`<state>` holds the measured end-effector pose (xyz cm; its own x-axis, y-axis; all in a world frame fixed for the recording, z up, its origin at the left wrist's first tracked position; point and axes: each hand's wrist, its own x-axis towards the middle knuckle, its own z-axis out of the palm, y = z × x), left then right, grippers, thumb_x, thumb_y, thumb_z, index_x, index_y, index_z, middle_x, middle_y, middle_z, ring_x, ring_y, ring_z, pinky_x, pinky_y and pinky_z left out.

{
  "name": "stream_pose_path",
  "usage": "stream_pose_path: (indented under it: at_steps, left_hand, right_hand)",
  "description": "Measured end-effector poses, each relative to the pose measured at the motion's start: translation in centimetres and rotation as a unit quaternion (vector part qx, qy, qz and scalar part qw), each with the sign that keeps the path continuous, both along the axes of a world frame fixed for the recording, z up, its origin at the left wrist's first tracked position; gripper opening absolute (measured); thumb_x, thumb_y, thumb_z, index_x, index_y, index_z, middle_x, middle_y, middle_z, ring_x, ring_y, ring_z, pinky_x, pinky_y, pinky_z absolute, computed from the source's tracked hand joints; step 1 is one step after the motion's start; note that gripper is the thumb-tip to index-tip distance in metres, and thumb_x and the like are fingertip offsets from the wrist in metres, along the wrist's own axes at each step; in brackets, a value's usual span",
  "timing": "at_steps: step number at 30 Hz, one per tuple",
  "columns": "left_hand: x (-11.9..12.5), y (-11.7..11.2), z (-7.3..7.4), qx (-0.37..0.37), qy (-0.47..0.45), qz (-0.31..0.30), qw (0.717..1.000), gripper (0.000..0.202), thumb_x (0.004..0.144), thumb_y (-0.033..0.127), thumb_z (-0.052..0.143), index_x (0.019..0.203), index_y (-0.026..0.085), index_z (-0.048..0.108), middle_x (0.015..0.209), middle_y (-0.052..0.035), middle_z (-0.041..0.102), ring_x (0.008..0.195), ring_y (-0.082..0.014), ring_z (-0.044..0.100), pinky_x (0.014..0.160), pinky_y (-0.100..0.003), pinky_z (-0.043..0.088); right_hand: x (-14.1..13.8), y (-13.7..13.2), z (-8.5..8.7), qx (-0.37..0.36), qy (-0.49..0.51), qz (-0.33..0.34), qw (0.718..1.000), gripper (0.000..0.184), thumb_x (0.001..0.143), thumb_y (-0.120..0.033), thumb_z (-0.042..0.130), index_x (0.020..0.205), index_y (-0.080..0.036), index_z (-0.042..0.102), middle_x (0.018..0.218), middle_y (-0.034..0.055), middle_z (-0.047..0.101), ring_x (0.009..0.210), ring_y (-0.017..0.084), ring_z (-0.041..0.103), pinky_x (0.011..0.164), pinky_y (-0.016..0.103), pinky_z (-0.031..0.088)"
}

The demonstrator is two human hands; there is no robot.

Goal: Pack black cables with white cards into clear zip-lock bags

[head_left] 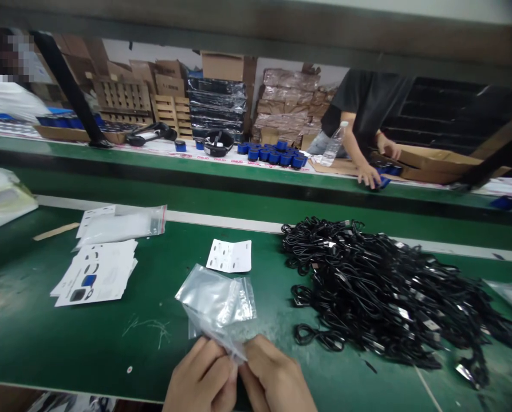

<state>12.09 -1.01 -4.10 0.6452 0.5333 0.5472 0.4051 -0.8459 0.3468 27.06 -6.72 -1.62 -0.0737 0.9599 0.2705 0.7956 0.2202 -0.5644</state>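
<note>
Maybe we could rip the clear bag (227, 340), since our left hand (203, 376) and right hand (276, 377) both pinch it and might tug too hard.

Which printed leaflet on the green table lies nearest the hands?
The creased leaflet just beyond the clear plastic bags; it lies apart from the others, which are farther left, in the fanned stack and by the red-edged plastic bag.

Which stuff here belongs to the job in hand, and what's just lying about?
In the job:
clear bag, held by left hand and right hand
probably also: other bags, folded leaflet, printed sheets, black cables

Lying about, probably:
brown strip left of the sheets
small white disc
water bottle in the background
</note>
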Motion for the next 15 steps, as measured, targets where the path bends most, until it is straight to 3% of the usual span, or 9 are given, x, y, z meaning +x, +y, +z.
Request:
stream_pose_path:
  at_steps: [3,7,8,11,13,15]
  left_hand:
    - [-0.2,0.2,0.4,-0.012,0.009,-0.010,1.000,0.023,0.089,0.010,0.039,0.070,0.021,0.046,0.065,0.0011,0.054,0.058,-0.0122,0.052,0.054,-0.021,0.044]
    - [-0.4,0.5,1.1,-0.015,0.017,-0.020,1.000,0.022,0.087,0.008,0.040,0.070,0.021,0.044,0.063,0.0015,0.052,0.058,-0.0123,0.051,0.053,-0.021,0.043]
    - [-0.4,0.5,1.3,-0.015,0.018,-0.021,1.000,0.022,0.087,0.008,0.040,0.070,0.021,0.043,0.063,0.0016,0.052,0.058,-0.0122,0.050,0.053,-0.021,0.043]
    - [-0.6,0.5,1.7,-0.030,0.010,-0.031,0.999,0.022,0.086,0.007,0.040,0.070,0.021,0.042,0.063,0.0020,0.051,0.059,-0.0114,0.051,0.055,-0.019,0.043]
    - [-0.6,0.4,1.9,-0.043,-0.003,-0.039,0.998,0.021,0.086,0.006,0.040,0.071,0.021,0.042,0.065,0.0019,0.052,0.060,-0.0110,0.052,0.056,-0.019,0.044]
    - [-0.4,0.1,1.8,-0.053,-0.009,-0.044,0.998,0.021,0.085,0.005,0.041,0.071,0.021,0.042,0.065,0.0018,0.053,0.060,-0.0106,0.052,0.055,-0.019,0.044]
  right_hand:
    - [0.2,0.0,0.2,-0.019,0.044,0.031,0.998,0.025,0.084,-0.011,0.041,0.070,-0.020,0.060,0.063,-0.0002,0.061,0.050,0.011,0.060,0.049,0.015,0.044]
    - [0.2,0.2,0.0,-0.020,0.174,-0.092,0.980,0.007,0.078,-0.013,0.057,0.078,-0.019,0.060,0.069,0.0000,0.062,0.060,0.012,0.061,0.057,0.017,0.048]
    - [0.1,0.3,-0.1,-0.023,0.217,-0.111,0.970,0.014,0.076,-0.011,0.060,0.087,-0.018,0.061,0.076,0.0016,0.064,0.065,0.013,0.063,0.061,0.018,0.050]
    - [0.0,0.5,0.1,-0.053,0.281,-0.047,0.957,0.035,0.078,-0.007,0.056,0.110,-0.018,0.062,0.091,0.0048,0.068,0.077,0.015,0.066,0.072,0.022,0.052]
    - [0.0,0.6,0.5,-0.066,0.272,0.008,0.960,0.031,0.084,-0.009,0.051,0.110,-0.019,0.065,0.089,0.0051,0.070,0.079,0.016,0.067,0.074,0.022,0.051]
    - [0.1,0.5,0.8,-0.060,0.258,0.018,0.964,0.027,0.087,-0.013,0.049,0.105,-0.019,0.068,0.086,0.0058,0.071,0.078,0.016,0.068,0.073,0.022,0.051]
